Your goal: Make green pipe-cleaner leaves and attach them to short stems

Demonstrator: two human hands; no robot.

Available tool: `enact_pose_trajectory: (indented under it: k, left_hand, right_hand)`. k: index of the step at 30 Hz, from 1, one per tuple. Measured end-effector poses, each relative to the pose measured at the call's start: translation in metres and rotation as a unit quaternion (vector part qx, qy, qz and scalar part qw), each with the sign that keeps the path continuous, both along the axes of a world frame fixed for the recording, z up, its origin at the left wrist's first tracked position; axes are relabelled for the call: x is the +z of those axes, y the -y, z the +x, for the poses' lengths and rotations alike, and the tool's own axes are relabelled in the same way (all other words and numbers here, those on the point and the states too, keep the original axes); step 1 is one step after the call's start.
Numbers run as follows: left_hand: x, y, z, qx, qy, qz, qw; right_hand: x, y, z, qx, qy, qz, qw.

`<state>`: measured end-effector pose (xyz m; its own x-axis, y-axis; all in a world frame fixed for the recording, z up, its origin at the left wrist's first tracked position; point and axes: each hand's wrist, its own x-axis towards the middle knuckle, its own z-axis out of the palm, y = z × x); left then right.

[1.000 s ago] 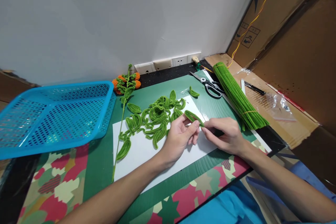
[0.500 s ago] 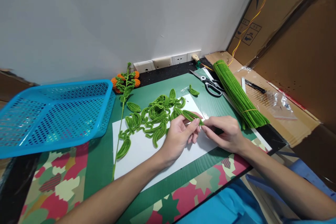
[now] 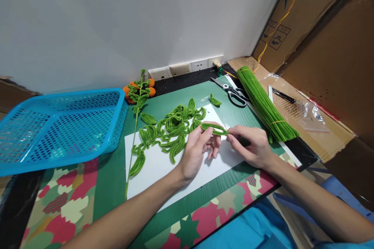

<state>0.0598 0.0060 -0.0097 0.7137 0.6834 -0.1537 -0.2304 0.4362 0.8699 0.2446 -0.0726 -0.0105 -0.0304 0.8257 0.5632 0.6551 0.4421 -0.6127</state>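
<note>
Head view: both hands meet over the white paper sheet [image 3: 163,171]. Left hand [image 3: 196,151] is partly curled, thumb and fingers pinching one end of a green pipe-cleaner leaf [image 3: 213,128], held off the sheet. Right hand [image 3: 253,146] is closed down to a fingertip pinch on the leaf's other end, likely so the loop can be shaped between the two grips. Just left of the hands, a pile of finished leaves [image 3: 172,130] lies on the paper, close enough to drop pieces onto. A long stem with leaves [image 3: 134,136] runs along the sheet's left edge up to orange flowers [image 3: 139,88] near the wall. The blue basket [image 3: 58,124] sits well apart at left, tilted. A bundle of straight green pipe cleaners [image 3: 264,103] lies right of the hands within reach, scissors [image 3: 233,92] just beside it. One stray leaf [image 3: 215,101] lies on the green mat [image 3: 111,186].
</note>
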Motion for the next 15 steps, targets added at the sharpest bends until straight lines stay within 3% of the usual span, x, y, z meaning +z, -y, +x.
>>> enact_pose_trajectory:
  k: [15]
  left_hand:
    - [0.0004, -0.0006, -0.001, -0.013, -0.025, 0.025, 0.999]
  right_hand:
    - [-0.0024, 0.0, 0.0024, -0.01, -0.015, 0.023, 1.0]
